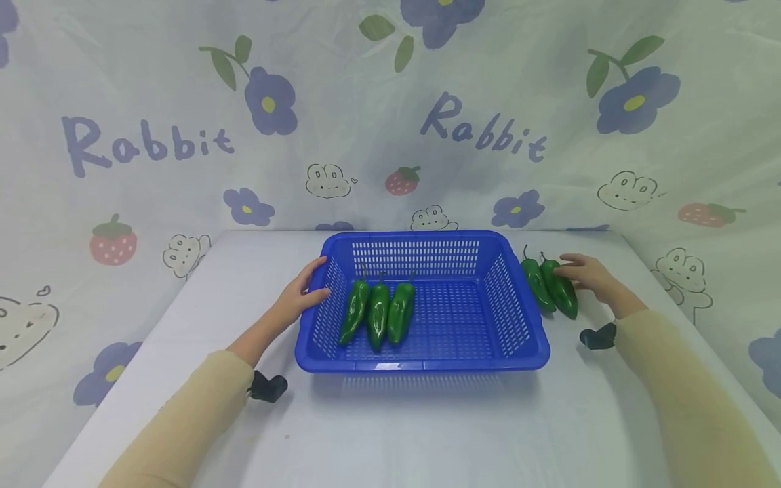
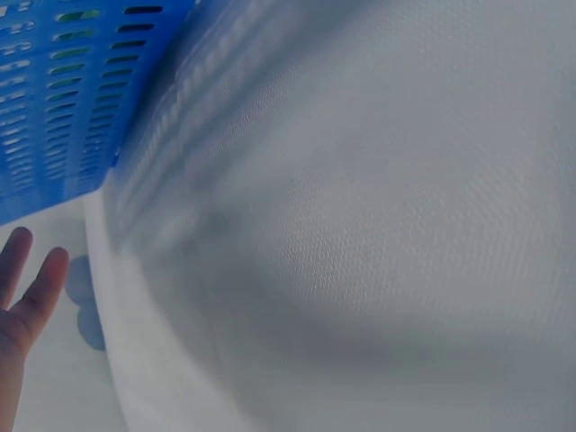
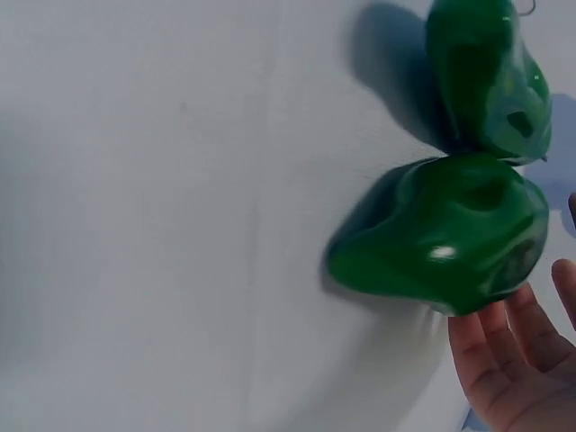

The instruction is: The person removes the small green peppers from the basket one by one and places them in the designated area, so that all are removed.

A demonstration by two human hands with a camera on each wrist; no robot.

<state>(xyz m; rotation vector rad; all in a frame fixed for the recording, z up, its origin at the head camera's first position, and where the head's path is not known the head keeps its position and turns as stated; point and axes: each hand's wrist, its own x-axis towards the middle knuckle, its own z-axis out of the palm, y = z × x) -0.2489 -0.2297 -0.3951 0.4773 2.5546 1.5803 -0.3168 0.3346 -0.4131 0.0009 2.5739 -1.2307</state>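
Sleeved forearms frame the bench (image 1: 427, 434): the left hand (image 1: 299, 293) lies relaxed against the left wall of the blue basket (image 1: 421, 366), which holds three green peppers (image 1: 377, 314), while the right hand (image 1: 587, 274) touches the outer pepper (image 1: 561, 288) of two peppers outside with fingers extended, not grasping. Risk: a fingertip-only grip could roll this glossy pepper against the neighbouring pepper (image 1: 537, 285) or let it slip. The left wrist view is blurred, and both wrist views cut off most of each hand.
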